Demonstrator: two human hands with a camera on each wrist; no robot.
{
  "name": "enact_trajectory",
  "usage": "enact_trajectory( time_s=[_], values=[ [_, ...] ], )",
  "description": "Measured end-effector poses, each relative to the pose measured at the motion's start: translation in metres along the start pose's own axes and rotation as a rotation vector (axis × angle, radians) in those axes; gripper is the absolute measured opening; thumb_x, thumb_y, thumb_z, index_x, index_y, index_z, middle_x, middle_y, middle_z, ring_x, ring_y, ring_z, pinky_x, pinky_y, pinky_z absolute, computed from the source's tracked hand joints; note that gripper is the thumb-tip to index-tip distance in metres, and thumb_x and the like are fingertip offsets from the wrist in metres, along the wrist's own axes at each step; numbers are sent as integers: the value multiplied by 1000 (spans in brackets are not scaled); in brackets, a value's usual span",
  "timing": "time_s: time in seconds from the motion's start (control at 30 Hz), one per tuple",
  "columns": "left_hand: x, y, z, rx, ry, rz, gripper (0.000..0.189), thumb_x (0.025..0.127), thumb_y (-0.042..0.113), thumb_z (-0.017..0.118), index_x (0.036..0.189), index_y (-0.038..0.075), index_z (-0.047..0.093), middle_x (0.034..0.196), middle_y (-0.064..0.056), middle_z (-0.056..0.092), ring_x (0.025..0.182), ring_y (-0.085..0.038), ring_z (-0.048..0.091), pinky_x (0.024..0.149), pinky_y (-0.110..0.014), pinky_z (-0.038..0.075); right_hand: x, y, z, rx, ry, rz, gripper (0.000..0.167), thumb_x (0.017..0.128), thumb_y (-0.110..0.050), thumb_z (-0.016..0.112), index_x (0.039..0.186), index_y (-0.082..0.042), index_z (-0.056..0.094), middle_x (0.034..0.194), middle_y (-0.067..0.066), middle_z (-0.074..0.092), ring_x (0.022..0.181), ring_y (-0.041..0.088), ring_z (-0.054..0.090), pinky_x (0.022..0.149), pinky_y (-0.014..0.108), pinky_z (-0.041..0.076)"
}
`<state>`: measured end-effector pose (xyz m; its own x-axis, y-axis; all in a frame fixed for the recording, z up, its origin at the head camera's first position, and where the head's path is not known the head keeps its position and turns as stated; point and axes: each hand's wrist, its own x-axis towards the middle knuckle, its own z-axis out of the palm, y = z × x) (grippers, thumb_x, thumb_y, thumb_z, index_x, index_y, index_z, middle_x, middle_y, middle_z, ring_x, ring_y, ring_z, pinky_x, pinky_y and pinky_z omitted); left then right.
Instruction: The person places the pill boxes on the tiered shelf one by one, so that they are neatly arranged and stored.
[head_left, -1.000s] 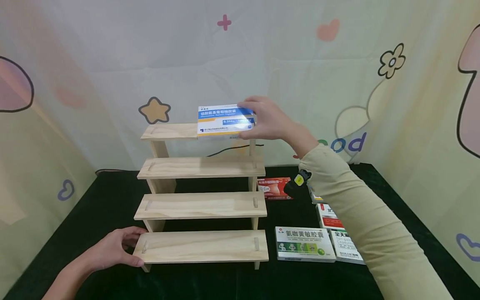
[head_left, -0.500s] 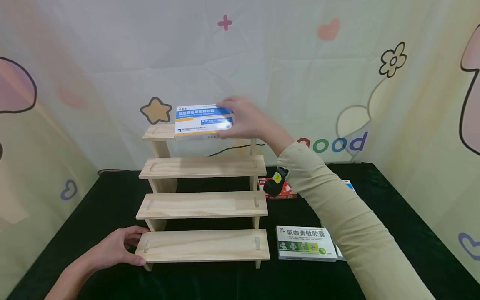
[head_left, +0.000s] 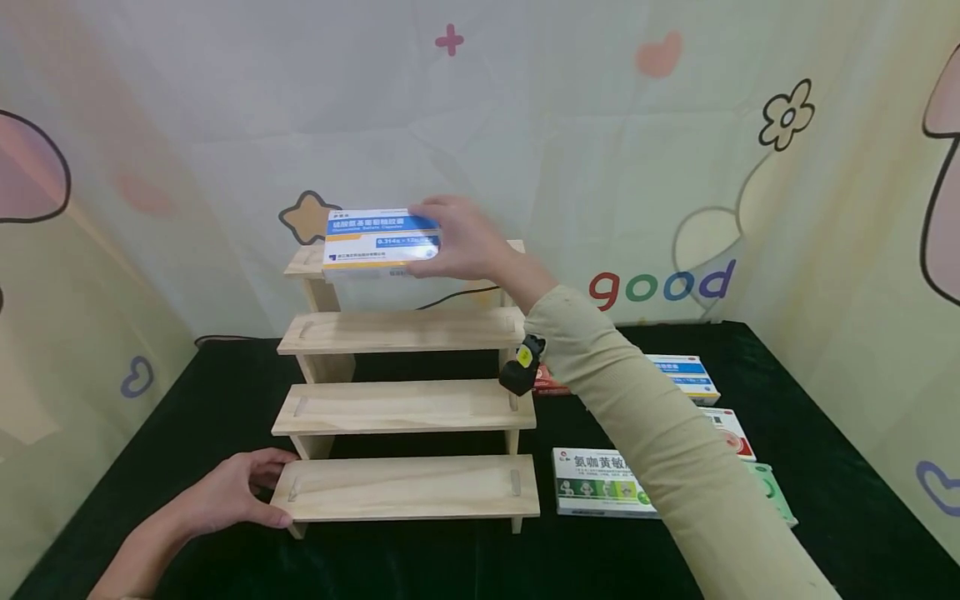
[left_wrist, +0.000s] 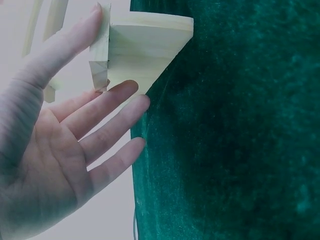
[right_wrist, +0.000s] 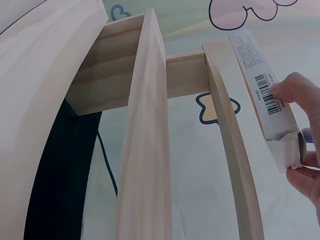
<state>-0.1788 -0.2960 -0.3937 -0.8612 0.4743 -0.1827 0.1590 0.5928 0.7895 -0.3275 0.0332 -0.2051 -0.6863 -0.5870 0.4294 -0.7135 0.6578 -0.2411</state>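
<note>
A pale wooden display stand (head_left: 405,487) with several stepped shelves stands on dark green cloth. My left hand (head_left: 232,496) pinches the left end of its lowest shelf between thumb and index finger. In the left wrist view the other fingers (left_wrist: 115,127) of this hand extend beside the wooden side support (left_wrist: 145,47). My right hand (head_left: 465,242) grips the right end of a blue and white medicine box (head_left: 381,244) at the top shelf's left part. The right wrist view shows the barcode side of this box (right_wrist: 260,85), thumb on it, alongside the top shelf board (right_wrist: 227,125).
Right of the stand lie a green and white medicine box (head_left: 600,487), a blue and white box (head_left: 686,377), a red and white box (head_left: 731,433) and a green box (head_left: 772,492). A red box (head_left: 551,382) sits partly behind my right sleeve (head_left: 660,417). A printed curtain (head_left: 225,125) hangs behind.
My right hand has carried the medicine box leftward along the top shelf, from its right half to near its left end. The left hand stays at the lowest shelf.
</note>
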Motion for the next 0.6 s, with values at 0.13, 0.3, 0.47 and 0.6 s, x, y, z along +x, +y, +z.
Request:
enact_trajectory(
  time_s=[0.13, 0.3, 0.47, 0.6],
  values=[
    [-1, 0, 0, 4, -1, -8, 65, 72, 18, 76, 122, -10, 43, 112, -22, 56, 96, -31, 56, 76, -46, 48, 5, -3, 7, 2, 4, -8, 70, 70, -38, 70, 128, -4, 50, 128, 8, 50, 114, 21, 44, 94, 30, 36],
    [-1, 0, 0, -8, -2, -17, 65, 73, 18, 76, 123, -10, 43, 113, -23, 56, 97, -32, 56, 76, -46, 48, 11, -6, 15, 5, 10, -17, 70, 70, -39, 70, 128, -4, 51, 126, 8, 51, 111, 20, 46, 92, 28, 36],
    [-1, 0, 0, 0, 9, -15, 66, 72, 18, 76, 122, -9, 43, 113, -23, 56, 97, -32, 56, 75, -44, 48, 15, -7, 21, 22, 15, -22, 69, 71, -38, 69, 127, -2, 50, 124, 8, 52, 108, 19, 46, 91, 28, 37],
    [-2, 0, 0, 4, 8, -12, 66, 72, 17, 76, 122, -9, 44, 113, -22, 56, 97, -32, 56, 75, -43, 48, 17, -5, 25, 36, 20, -8, 70, 72, -37, 70, 128, -2, 49, 127, 8, 50, 111, 20, 45, 93, 28, 36]
  ],
)
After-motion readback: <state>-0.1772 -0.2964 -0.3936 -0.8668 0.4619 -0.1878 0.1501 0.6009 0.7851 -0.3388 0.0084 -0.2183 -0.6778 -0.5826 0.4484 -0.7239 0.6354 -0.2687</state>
